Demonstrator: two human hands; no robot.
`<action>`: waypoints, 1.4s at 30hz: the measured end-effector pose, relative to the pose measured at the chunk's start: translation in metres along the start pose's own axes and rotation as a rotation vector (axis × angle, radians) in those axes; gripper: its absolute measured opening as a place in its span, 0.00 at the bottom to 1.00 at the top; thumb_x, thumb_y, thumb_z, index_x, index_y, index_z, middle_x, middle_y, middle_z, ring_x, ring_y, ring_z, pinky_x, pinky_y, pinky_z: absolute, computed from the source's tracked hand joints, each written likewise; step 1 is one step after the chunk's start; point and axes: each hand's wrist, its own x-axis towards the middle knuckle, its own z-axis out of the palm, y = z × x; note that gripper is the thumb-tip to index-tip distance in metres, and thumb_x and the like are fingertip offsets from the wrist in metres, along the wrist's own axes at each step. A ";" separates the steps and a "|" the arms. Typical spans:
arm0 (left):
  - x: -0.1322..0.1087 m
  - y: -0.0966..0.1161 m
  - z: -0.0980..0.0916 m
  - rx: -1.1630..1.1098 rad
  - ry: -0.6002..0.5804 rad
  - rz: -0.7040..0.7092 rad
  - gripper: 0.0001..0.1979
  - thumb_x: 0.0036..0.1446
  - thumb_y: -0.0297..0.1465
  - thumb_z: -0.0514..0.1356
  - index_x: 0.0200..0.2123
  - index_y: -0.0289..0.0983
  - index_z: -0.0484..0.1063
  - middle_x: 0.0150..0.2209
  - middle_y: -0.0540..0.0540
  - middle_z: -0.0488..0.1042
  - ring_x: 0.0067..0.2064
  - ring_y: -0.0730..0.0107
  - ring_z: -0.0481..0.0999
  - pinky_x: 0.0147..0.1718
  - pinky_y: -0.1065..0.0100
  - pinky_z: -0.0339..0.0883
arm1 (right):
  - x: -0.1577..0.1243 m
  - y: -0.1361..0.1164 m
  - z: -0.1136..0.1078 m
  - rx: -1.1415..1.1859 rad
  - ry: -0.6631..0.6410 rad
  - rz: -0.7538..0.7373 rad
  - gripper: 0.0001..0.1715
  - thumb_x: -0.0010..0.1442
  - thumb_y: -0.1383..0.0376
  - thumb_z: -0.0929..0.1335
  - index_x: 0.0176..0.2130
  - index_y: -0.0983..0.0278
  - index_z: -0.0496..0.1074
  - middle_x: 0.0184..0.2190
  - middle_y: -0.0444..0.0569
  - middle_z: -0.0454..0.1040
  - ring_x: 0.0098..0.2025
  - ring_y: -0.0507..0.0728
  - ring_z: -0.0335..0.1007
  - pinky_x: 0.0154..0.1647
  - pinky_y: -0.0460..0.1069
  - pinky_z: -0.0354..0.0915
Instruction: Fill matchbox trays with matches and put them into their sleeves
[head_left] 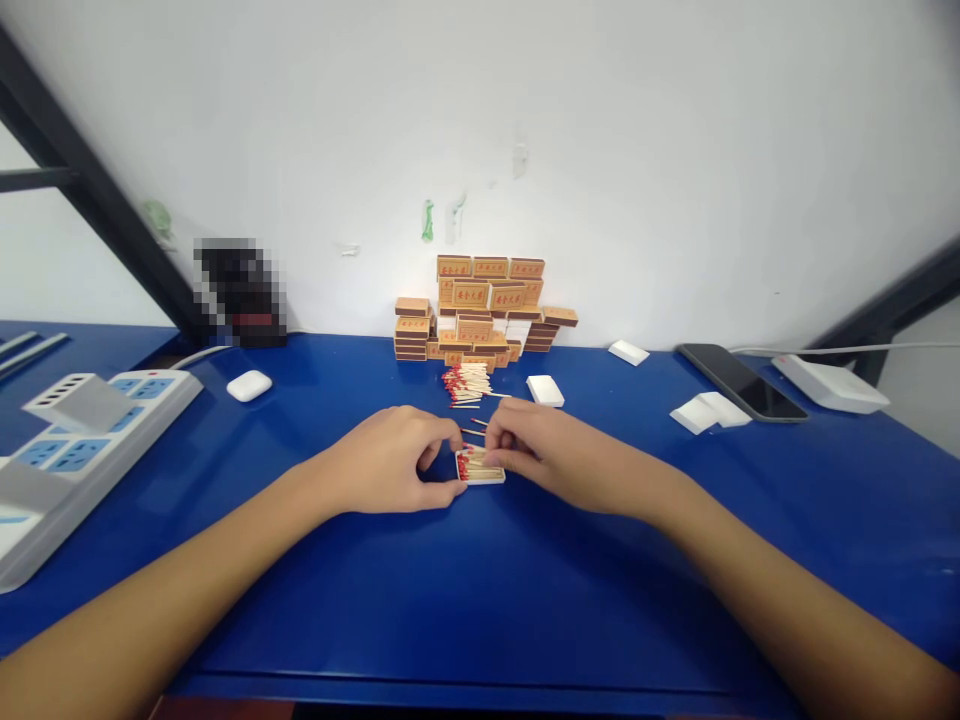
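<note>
A small white matchbox tray [481, 471] with red-tipped matches in it lies on the blue table [480, 600]. My left hand [390, 460] pinches the tray's left end between thumb and fingers. My right hand [547, 450] rests on the tray's right side, fingers curled and pressed on the matches. A loose pile of red-tipped matches [466, 385] lies just beyond my hands. Behind it, a stack of tan matchboxes [484, 310] leans against the white wall.
Empty white trays [545, 390] [628, 352] [709, 412] lie to the right, with a dark phone [739, 380] and a white box [829, 383]. At the left are a white power strip [82, 440] and an earbud case [249, 385].
</note>
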 end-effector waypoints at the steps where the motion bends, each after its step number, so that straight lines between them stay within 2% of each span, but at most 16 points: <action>1: 0.000 0.000 0.000 -0.002 0.001 -0.002 0.13 0.56 0.40 0.67 0.41 0.39 0.78 0.26 0.54 0.73 0.26 0.73 0.68 0.26 0.69 0.57 | 0.000 -0.003 0.004 0.002 -0.010 -0.011 0.09 0.73 0.60 0.66 0.39 0.61 0.70 0.40 0.46 0.73 0.38 0.54 0.67 0.38 0.49 0.62; 5: 0.000 0.001 0.000 -0.009 -0.008 -0.013 0.12 0.56 0.39 0.67 0.40 0.39 0.77 0.26 0.54 0.73 0.26 0.73 0.69 0.26 0.69 0.57 | 0.000 -0.009 0.013 -0.049 -0.022 -0.005 0.07 0.72 0.63 0.67 0.39 0.62 0.71 0.40 0.46 0.72 0.37 0.53 0.67 0.37 0.49 0.61; 9: 0.000 0.001 0.000 -0.009 -0.009 -0.016 0.12 0.56 0.39 0.67 0.41 0.39 0.78 0.26 0.54 0.73 0.26 0.73 0.69 0.26 0.69 0.57 | -0.001 -0.005 0.012 -0.095 0.011 -0.026 0.03 0.70 0.66 0.69 0.40 0.62 0.72 0.41 0.46 0.72 0.38 0.53 0.68 0.38 0.49 0.61; 18: 0.001 -0.001 0.000 -0.012 0.006 -0.005 0.13 0.55 0.40 0.67 0.41 0.39 0.78 0.26 0.54 0.73 0.26 0.73 0.69 0.26 0.69 0.57 | -0.006 -0.005 0.002 -0.106 -0.003 -0.026 0.04 0.68 0.67 0.70 0.38 0.62 0.73 0.38 0.46 0.72 0.36 0.53 0.67 0.35 0.48 0.60; 31: 0.000 -0.001 0.000 -0.014 0.006 0.004 0.13 0.56 0.40 0.67 0.40 0.38 0.78 0.26 0.53 0.73 0.26 0.72 0.69 0.26 0.69 0.58 | 0.000 -0.012 0.014 -0.067 0.078 -0.024 0.09 0.70 0.62 0.69 0.36 0.62 0.72 0.34 0.46 0.73 0.35 0.54 0.67 0.35 0.49 0.59; 36: 0.001 0.000 0.000 -0.026 0.013 0.001 0.13 0.55 0.39 0.67 0.41 0.38 0.78 0.26 0.53 0.73 0.26 0.73 0.69 0.26 0.69 0.58 | 0.001 -0.011 0.014 -0.064 0.056 -0.024 0.06 0.69 0.66 0.68 0.38 0.62 0.74 0.37 0.46 0.73 0.35 0.53 0.67 0.35 0.49 0.60; 42: 0.000 0.001 -0.001 -0.015 0.001 -0.006 0.13 0.56 0.40 0.67 0.41 0.39 0.78 0.26 0.53 0.73 0.26 0.73 0.69 0.26 0.69 0.57 | -0.002 -0.007 0.010 -0.103 0.032 -0.016 0.06 0.68 0.67 0.69 0.36 0.62 0.73 0.35 0.45 0.72 0.34 0.53 0.66 0.34 0.48 0.58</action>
